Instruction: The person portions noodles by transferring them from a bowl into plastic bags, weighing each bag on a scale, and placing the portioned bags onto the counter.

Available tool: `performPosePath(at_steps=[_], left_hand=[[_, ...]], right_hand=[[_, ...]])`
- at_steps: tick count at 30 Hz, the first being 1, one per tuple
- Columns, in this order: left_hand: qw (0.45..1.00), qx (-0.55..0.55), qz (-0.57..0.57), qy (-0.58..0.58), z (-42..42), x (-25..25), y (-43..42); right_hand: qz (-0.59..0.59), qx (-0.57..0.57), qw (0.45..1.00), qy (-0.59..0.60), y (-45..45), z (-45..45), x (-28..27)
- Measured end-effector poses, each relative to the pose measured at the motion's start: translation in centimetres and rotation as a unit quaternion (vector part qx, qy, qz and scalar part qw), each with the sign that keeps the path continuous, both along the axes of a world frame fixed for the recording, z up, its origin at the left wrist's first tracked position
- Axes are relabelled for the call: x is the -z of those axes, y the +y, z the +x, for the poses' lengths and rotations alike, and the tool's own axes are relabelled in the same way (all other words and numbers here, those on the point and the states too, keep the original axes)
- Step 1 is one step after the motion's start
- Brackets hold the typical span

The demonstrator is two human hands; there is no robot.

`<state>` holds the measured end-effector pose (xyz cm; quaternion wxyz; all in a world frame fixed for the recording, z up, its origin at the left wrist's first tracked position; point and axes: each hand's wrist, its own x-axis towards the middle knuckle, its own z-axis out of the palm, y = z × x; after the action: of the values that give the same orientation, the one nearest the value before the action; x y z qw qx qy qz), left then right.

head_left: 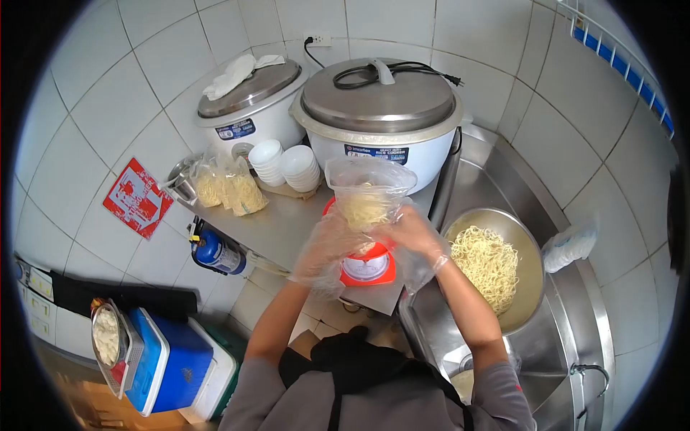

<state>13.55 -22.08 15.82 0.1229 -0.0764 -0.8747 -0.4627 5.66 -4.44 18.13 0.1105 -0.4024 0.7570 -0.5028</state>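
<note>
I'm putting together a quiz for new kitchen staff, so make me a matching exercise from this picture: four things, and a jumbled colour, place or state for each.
Things
1. Scale
2. Fire extinguisher
3. White bowls
4. Loose noodles

Matches
A. blue
B. in a wide metal bowl
C. red-orange
D. in two stacks

Pairs: 1-C, 2-A, 3-D, 4-B

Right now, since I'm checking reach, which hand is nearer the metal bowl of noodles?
Right. The right hand is just left of the metal bowl; the left hand is farther left, across the plastic bag.
</note>
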Motion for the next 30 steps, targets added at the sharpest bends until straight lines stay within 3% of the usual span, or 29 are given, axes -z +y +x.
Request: performPosePath(at_steps=[1,2,3,5,9,12,14,16,17,18,20,21,22,25,28,29,30], left_hand=[[0.995,-0.036,-0.092,0.031,-0.2,0.8,0.3],[0.994,-0.051,-0.095,0.027,-0.2,1.3,0.3],[0.993,-0.065,-0.098,0.022,-0.1,1.4,0.4],[0.994,-0.051,0.076,-0.056,1.1,-0.8,0.3],[0.991,-0.044,0.104,0.066,2.7,-2.9,-0.6],[0.979,-0.096,0.114,0.136,3.6,-2.9,-2.8],[0.963,-0.125,0.167,0.173,5.2,-4.9,-3.2],[0.963,-0.154,0.154,0.157,6.5,-6.4,-4.4],[0.970,-0.157,0.126,0.136,7.0,-6.7,-5.6],[0.975,-0.161,0.098,0.114,7.2,-7.0,-6.1],[0.979,-0.179,-0.082,0.049,6.3,-8.1,-5.6],[0.967,-0.186,-0.171,0.017,6.0,-8.7,-5.2],[0.970,-0.177,-0.164,0.015,5.7,-9.3,-4.5],[0.972,-0.162,-0.165,0.036,4.7,-11.0,-2.8],[0.965,-0.188,-0.165,0.079,4.0,-11.7,-2.4],[0.970,-0.186,-0.139,0.068,3.9,-11.7,-2.3],[0.975,-0.182,-0.115,0.056,3.8,-11.8,-2.1]], right_hand=[[-0.028,0.009,0.999,0.036,-0.6,-0.2,1.3],[-0.056,0.018,0.996,0.072,-0.7,-0.4,2.4],[-0.042,0.003,0.999,0.025,-0.5,-0.2,1.6],[-0.014,-0.030,0.997,-0.072,0.3,0.8,-1.1],[-0.085,0.012,0.996,-0.024,2.8,0.3,-2.0],[-0.162,0.079,0.982,-0.057,6.8,0.1,-1.2],[-0.122,0.066,0.989,-0.053,11.4,-0.9,0.2],[0.004,0.038,0.999,0.005,16.7,-2.0,3.3],[0.205,0.101,0.973,0.017,18.0,-1.2,4.8],[0.396,0.159,0.904,0.029,18.9,-0.2,6.5],[0.554,0.214,0.801,0.070,19.0,1.9,10.2],[0.552,0.189,0.808,0.089,20.0,2.3,13.5],[0.548,0.163,0.813,0.107,21.0,2.6,16.8],[0.594,0.090,0.799,-0.014,19.8,2.7,14.1],[0.591,0.156,0.788,-0.080,17.6,1.6,8.8],[0.485,0.189,0.853,0.045,17.5,2.5,9.2],[0.446,0.186,0.871,0.087,17.4,2.9,10.4]])
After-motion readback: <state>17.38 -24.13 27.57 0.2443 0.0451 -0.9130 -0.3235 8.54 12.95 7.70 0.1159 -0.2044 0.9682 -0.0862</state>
